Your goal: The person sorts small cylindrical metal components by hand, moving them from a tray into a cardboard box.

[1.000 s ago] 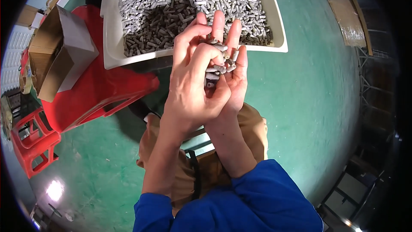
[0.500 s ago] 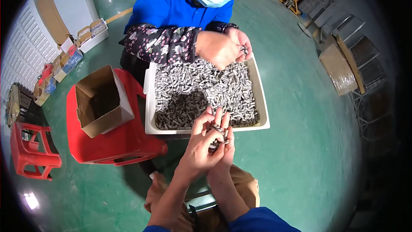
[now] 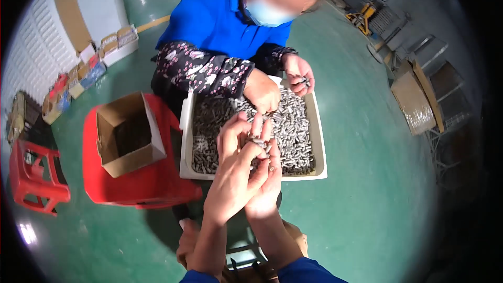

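Observation:
My left hand and my right hand are pressed together in front of me, over the near edge of a white tray. Cupped between them is a small handful of short metal cylinders. The left thumb lies across these pieces, and the right palm supports them from beneath. A thick layer of the same grey cylinders fills the tray, partly hidden behind my fingers. Across from me, a co-worker's hand reaches into the tray, while their other hand holds several cylinders above its far right corner.
An open cardboard box stands on a red stool left of the tray. Another red stool is farther left. Small boxes line the left wall. A yellow pallet truck and a large carton are at the right.
My joined hands have moved forward and up in the picture, over the tray, still holding the cylinders. The co-worker's hands have separated, one lowering into the tray. The whole view has shifted slightly.

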Available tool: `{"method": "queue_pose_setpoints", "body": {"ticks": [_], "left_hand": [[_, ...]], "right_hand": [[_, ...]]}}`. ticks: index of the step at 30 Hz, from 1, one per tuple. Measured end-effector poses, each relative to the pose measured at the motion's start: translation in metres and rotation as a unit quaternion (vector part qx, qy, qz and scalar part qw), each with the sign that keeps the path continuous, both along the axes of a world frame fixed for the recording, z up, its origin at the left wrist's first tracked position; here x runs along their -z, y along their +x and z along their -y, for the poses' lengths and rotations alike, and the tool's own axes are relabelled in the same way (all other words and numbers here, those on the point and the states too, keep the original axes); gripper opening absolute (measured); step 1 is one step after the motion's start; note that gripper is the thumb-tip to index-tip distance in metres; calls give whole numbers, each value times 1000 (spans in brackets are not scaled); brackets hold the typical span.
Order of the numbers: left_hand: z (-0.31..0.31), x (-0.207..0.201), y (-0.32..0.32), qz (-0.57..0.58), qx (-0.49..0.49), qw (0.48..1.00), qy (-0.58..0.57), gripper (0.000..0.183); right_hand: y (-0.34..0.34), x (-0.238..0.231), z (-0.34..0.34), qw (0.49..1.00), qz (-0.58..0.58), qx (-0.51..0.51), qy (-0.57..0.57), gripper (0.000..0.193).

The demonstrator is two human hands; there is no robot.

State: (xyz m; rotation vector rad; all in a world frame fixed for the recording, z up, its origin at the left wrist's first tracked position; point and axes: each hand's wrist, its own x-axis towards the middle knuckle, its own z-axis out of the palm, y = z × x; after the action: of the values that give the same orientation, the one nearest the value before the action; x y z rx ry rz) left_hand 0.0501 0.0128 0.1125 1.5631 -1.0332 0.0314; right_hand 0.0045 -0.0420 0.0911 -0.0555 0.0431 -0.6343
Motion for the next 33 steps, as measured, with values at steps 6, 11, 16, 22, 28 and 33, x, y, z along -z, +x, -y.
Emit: {"method": "queue_pose_setpoints", "body": {"ticks": [6,11,16,22,28,33], "left_hand": [[-23,17,21,-23,-32,999,13,18],[-10,19,10,-59,-5,995,-75,16],[-22,6,15,-3,-52,996,-66,14],[-22,3,15,25,-44,996,-69,14],[-16,-3,14,37,-105,991,-78,19],[-24,-9,15,-43,-201,918,-338,8]], "right_hand": [[20,17,-12,945,190,-132,233,42],[13,9,1,993,34,-109,-17,35],[18,-2,-7,994,2,-109,-16,29],[-2,15,-7,979,-35,-170,-110,32],[0,7,-15,968,-27,-247,28,30],[-1,0,-19,931,-51,-264,248,26]]}}
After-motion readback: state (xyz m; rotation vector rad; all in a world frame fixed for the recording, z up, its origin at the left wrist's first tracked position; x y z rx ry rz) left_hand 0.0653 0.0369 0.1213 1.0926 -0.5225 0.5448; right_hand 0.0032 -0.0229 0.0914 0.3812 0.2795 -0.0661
